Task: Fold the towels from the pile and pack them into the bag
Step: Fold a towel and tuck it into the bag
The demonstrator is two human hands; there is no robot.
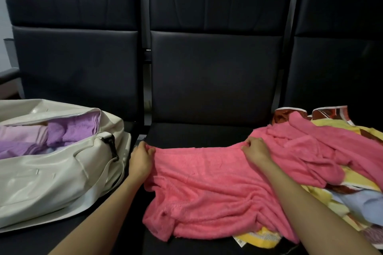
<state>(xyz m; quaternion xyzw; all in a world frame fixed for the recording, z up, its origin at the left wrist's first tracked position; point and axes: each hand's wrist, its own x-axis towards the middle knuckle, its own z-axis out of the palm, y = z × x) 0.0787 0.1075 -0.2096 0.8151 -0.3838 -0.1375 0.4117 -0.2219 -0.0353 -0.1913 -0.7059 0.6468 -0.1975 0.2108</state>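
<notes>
Black padded seats (pixel 207 130) carry the work: we see left hand (pixel 142 158) and right hand (pixel 256 151) each pinching the far edge of the pink towel (pixel 207 182), spread on the middle seat between bag (pixel 51 176) and pile (pixel 352 198), which we judge soft, light, best held by corners.

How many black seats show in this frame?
3. The left seat is behind the cream bag. The middle seat is behind the pink towel. The right seat, cut by the frame edge, is behind the towel pile. More may lie outside the frame.
</notes>
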